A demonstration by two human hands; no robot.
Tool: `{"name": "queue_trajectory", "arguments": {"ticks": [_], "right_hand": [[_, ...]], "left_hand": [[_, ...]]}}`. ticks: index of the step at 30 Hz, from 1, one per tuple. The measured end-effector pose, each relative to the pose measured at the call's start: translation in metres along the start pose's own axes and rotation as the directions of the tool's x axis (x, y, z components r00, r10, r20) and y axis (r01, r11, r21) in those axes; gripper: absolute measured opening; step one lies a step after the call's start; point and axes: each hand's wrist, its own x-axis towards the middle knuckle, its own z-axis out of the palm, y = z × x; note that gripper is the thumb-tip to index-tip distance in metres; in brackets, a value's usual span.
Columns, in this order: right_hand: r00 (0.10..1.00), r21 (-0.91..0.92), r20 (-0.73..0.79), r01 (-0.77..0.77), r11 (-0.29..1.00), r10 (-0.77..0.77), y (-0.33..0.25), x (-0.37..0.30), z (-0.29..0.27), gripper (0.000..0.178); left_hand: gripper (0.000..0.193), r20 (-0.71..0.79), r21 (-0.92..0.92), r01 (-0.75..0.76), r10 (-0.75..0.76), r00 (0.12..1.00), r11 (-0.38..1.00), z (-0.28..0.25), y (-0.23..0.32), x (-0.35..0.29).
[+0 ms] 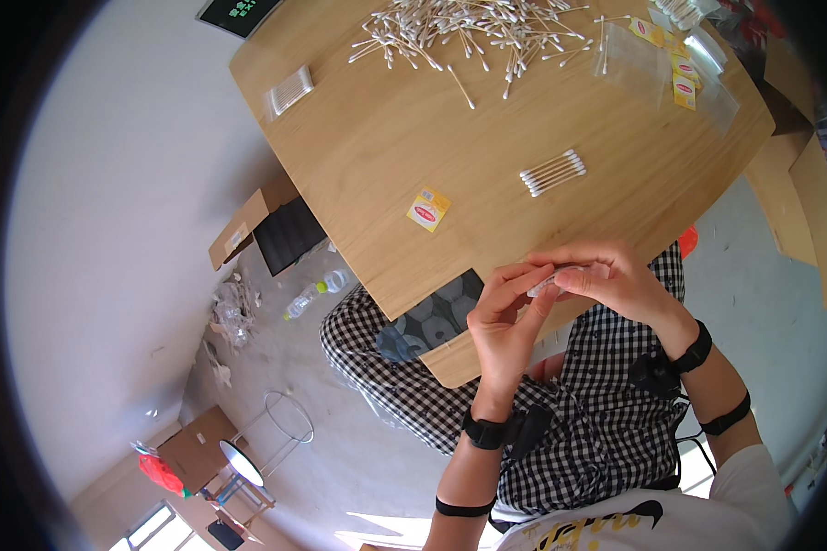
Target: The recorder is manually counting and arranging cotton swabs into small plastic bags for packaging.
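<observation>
Both my hands are raised over the near edge of the wooden table (368, 165). Between their fingertips is a small clear plastic bag (544, 281), mostly hidden by the fingers; I cannot make out whether anything is in it. My left hand (505, 310) pinches it from the left and my right hand (611, 280) from the right. Just beyond the hands, a neat row of several cotton swabs (553, 173) lies on the table. A yellow and white card (428, 209) with a red oval rests to the left of that row.
A big loose pile of cotton swabs (473, 32) covers the table's far side. Flat clear bags (634, 66) and more yellow cards (685, 90) lie far right. A filled swab packet (290, 91) sits at the left edge. Cardboard boxes (239, 230) and bottles (305, 299) stand or lie on the floor.
</observation>
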Motion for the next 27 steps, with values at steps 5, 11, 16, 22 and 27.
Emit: {"name": "queue_trajectory", "arguments": {"ticks": [5,11,16,22,27], "right_hand": [[0.999,0.026,0.031,-0.006,1.0,0.005,0.009,0.001,-0.007,0.036],[0.999,-0.008,0.027,0.026,1.0,-0.026,-0.001,0.001,0.002,0.034],[0.999,-0.006,0.04,0.015,1.0,-0.015,0.0,0.001,-0.003,0.043],[0.998,0.093,0.067,-0.022,0.995,0.016,-0.002,-0.002,0.001,0.069],[0.99,0.222,0.126,-0.092,0.971,0.065,0.009,-0.004,0.0,0.073]], "left_hand": [[0.02,0.039,-0.072,0.065,-0.062,0.997,0.995,-0.009,0.002,0.007],[0.021,-0.011,-0.027,-0.011,0.011,1.0,1.0,-0.007,-0.006,0.002],[0.021,-0.011,-0.076,0.022,-0.023,1.0,0.997,-0.005,0.009,0.008],[0.018,0.044,0.355,-0.06,0.048,0.998,0.933,-0.005,0.027,0.011],[0.021,-0.003,0.193,-0.195,0.2,0.98,0.961,-0.006,0.018,0.002]]}}
